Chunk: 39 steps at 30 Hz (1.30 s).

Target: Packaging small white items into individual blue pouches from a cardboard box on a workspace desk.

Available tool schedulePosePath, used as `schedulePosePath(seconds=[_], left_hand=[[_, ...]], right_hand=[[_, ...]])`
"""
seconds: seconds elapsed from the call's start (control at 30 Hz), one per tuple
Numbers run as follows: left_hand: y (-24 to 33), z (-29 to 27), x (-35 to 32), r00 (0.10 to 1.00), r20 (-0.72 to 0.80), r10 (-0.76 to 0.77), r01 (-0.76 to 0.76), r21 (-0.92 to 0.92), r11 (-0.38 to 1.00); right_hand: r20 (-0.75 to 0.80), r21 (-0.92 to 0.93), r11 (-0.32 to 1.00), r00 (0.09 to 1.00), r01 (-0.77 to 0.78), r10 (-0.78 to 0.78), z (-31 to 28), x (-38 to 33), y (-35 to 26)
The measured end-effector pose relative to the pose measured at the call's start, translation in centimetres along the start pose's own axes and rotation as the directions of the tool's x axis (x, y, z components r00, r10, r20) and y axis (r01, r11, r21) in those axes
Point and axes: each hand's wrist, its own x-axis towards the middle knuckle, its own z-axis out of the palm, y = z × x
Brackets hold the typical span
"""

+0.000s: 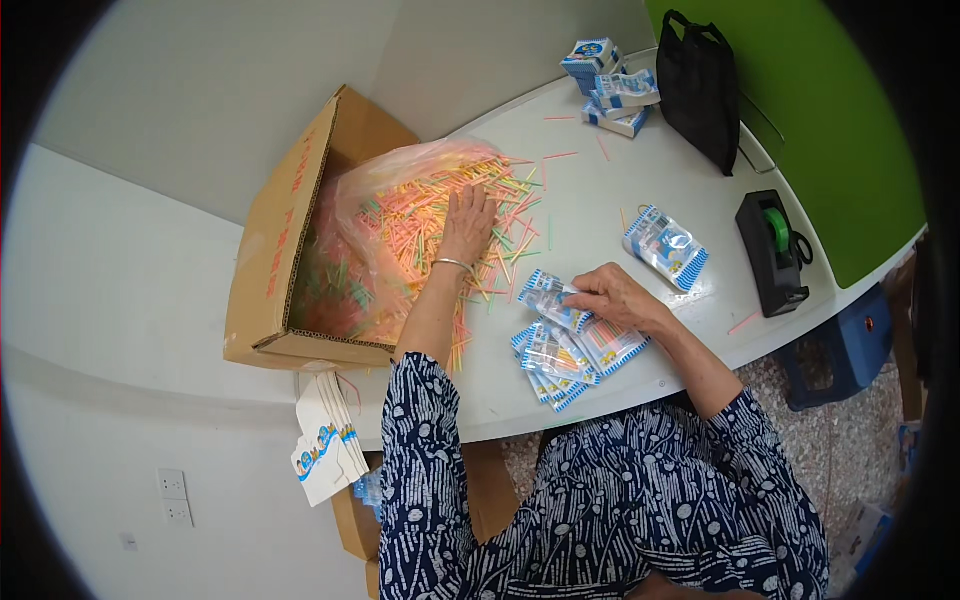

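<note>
My left hand [468,225] lies palm down with fingers stretched out on a heap of thin, short sticks [400,215] in pink, yellow and green. They spill out of a clear plastic bag [430,155] in a tipped cardboard box [270,250]. To the right, my right hand [612,297] pinches a clear packet with blue-and-white striped ends [548,300]. Beneath it, several similar packets [555,352] overlap near the table's front edge, coloured sticks showing through some of them. What the pinched packet holds is hard to make out.
Another striped packet [665,245] lies right of my hands, near a black tape dispenser [770,255] with green tape. Small blue-and-white boxes [610,90] and a black bag [700,95] stand at the back. Folded white cartons [328,440] sit at the left edge. A blue stool [835,345] is below right.
</note>
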Motion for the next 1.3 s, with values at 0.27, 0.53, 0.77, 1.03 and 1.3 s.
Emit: schedulePosePath(seconds=[0.27, 0.53, 0.77, 1.03, 1.3], left_hand=[[-0.8, 2.3, -0.3, 0.941, -0.332, -0.063, 0.013, -0.151, 0.988], [0.2, 2.2, 0.4, 0.869, -0.280, -0.409, 0.213, -0.533, 0.819], [-1.1, 2.4, 0.0, 0.932, -0.228, -0.283, 0.134, -0.509, 0.850], [3.6, -1.4, 1.8, 0.899, 0.043, -0.436, 0.431, -0.260, 0.864], [3.7, -1.6, 5.3, 0.802, 0.337, -0.494, 0.456, 0.191, 0.869]], right_hand=[[0.023, 0.015, 1.000, 0.999, 0.027, -0.027, 0.2, 0.1, 0.0], [0.007, 0.021, 1.000, 1.000, 0.003, -0.003, 0.1, 0.0, 0.8], [0.026, 0.026, 1.000, 1.000, 0.007, -0.008, 0.3, 0.3, 0.4], [0.022, 0.033, 0.999, 1.000, -0.006, 0.006, 0.4, 0.4, 1.2], [0.013, 0.043, 0.999, 1.000, -0.010, 0.009, 0.2, 0.2, 0.3]])
